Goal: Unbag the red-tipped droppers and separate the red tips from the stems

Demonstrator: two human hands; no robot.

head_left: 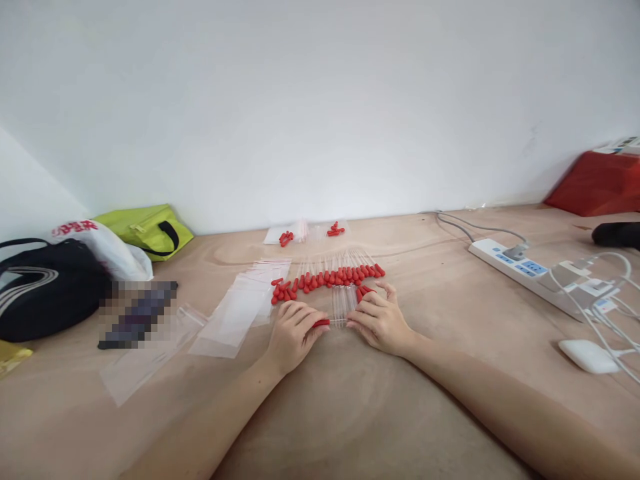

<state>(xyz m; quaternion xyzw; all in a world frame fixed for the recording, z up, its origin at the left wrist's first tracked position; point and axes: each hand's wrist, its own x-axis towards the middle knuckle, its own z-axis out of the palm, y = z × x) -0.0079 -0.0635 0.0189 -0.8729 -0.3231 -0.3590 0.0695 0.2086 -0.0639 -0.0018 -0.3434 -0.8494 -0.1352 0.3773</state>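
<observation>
My left hand (pixel 296 333) pinches a red rubber bulb (pixel 321 323), with a clear thin tube reaching from it toward the right. On that tube's other end my right hand (pixel 383 321) has closed its fingertips. Just beyond my fingers lie several bare clear tubes (pixel 343 299) side by side. Behind them runs a row of droppers (pixel 345 275), red bulbs toward me and clear tubes pointing to the wall. Loose red bulbs (pixel 284 292) form a small pile left of the row. Another red bulb (pixel 365 291) shows by my right fingers, partly hidden.
Clear zip bags (pixel 240 303) lie fanned out on the left, with a single bag (pixel 150 353) nearer. Farther back are bagged droppers (pixel 300 233). A power strip (pixel 525 270) with cables and a white charger (pixel 589 356) occupy the right. Bags (pixel 50 287) stand at the left.
</observation>
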